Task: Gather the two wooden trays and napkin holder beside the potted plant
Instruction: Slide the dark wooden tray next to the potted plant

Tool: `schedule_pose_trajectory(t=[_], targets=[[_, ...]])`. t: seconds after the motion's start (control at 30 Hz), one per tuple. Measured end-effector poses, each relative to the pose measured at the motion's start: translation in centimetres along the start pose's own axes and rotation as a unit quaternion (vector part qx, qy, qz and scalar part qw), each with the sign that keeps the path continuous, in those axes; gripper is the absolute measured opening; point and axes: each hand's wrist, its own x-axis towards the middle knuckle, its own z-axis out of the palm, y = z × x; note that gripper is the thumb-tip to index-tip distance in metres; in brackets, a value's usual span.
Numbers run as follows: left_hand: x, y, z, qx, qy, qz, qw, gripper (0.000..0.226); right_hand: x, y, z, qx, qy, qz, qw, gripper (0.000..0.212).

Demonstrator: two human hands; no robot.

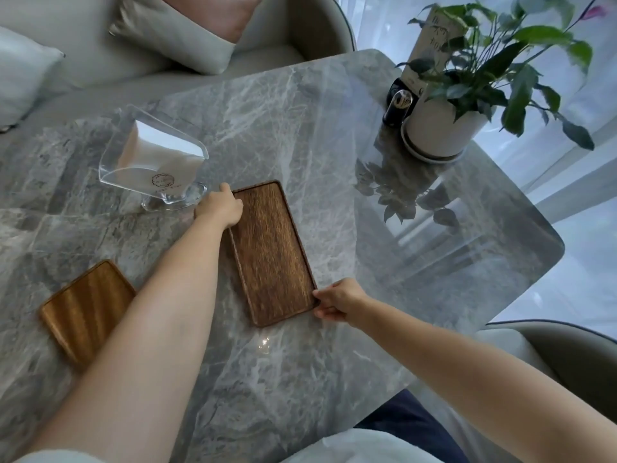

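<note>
A dark wooden tray lies flat in the middle of the grey marble table. My left hand grips its far left corner, and my right hand grips its near right corner. A lighter wooden tray lies at the left, partly hidden under my left forearm. A clear napkin holder with white napkins stands just beyond my left hand. The potted plant in a white pot stands at the table's far right.
A small dark stand with a glass dome and an upright card sit next to the pot. Cushioned seats with pillows line the far side. A chair stands at the near right.
</note>
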Motion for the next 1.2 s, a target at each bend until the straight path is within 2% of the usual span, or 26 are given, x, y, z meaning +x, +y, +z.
schedule_pose_trajectory(t=[0.4,0.73,0.93,1.2], targets=[[1.4,9.7,0.4,-0.060,-0.004,-0.049,0.997,0.050,3.1,-4.5,-13.3,-0.014,0.066,-0.083,0.994,0.038],[5.4,20.2,1.4,-0.119,-0.015,-0.058,0.991,0.049,7.9,-9.0,-24.1,-0.044,0.105,-0.084,0.990,0.037],[9.2,24.2,2.0,-0.121,-0.035,-0.047,0.991,0.049,11.3,-10.5,-27.9,-0.074,0.095,-0.077,0.990,0.028],[11.9,26.5,2.5,-0.111,-0.042,-0.049,0.992,0.046,14.1,-11.9,-29.7,-0.106,0.075,-0.071,0.989,0.034]])
